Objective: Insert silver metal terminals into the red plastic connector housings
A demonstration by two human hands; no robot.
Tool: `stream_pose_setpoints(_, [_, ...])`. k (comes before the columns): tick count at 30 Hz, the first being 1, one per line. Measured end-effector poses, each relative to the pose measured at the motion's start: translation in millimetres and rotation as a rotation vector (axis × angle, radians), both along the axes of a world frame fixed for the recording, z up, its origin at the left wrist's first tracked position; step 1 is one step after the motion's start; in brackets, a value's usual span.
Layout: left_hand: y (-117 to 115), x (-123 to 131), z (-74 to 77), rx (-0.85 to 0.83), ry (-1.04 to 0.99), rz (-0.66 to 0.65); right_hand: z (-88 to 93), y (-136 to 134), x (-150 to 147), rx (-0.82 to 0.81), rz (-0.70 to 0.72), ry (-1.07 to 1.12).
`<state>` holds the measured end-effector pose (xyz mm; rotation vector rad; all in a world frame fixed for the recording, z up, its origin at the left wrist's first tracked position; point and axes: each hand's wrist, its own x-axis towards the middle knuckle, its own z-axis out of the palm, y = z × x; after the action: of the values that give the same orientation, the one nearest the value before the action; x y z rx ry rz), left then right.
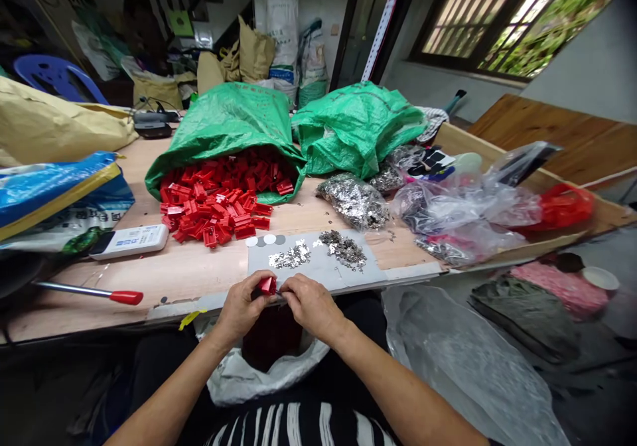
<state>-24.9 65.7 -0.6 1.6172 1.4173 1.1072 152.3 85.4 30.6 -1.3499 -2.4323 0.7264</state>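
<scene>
Window daylight (502,21), dim foreground, perhaps fisheye-stretched edges.

A small red piece (267,285) matches the red clips (219,204) heaped by a green sack (229,121). Silver bits (343,247) lie on a grey sheet (318,270) at the near edge of the pale wooden desk (164,273). The person's top (298,426) is black with white stripes.
</scene>
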Motion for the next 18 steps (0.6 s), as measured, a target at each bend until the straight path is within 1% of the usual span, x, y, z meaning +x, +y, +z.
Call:
stream_pose_setpoints(6, [-15.2, 5.3, -2.4, 0.023, -0.098, 0.106, 1.9, -5.9, 17.7, 0.002, 0.020, 0.176])
stream_pose_setpoints(8, [-19.6, 7.2, -0.1, 0.039, -0.155, 0.130, 1.3, -9.3, 23.6, 0.001, 0.023, 0.215])
stream_pose_setpoints(10, [-23.3, 10.2, 5.1, 0.042, -0.256, 0.140, 2.3, -12.3, 28.2, -0.027, 0.017, 0.240])
stream_pose_setpoints(13, [-28.7, 16.2, 17.8, -0.048, -0.507, 0.147, 9.6, -17.0, 30.8, -0.136, 0.021, 0.325])
stream_pose_setpoints(16, [-34.1, 21.7, 31.5, -0.221, -0.889, 0.128, 20.8, -22.2, 28.2, -0.241, 0.078, 0.442])
stream_pose_setpoints(18, [-37.4, 24.3, 38.5, -0.355, -1.137, 0.091, 26.8, -25.6, 24.8, -0.281, 0.119, 0.465])
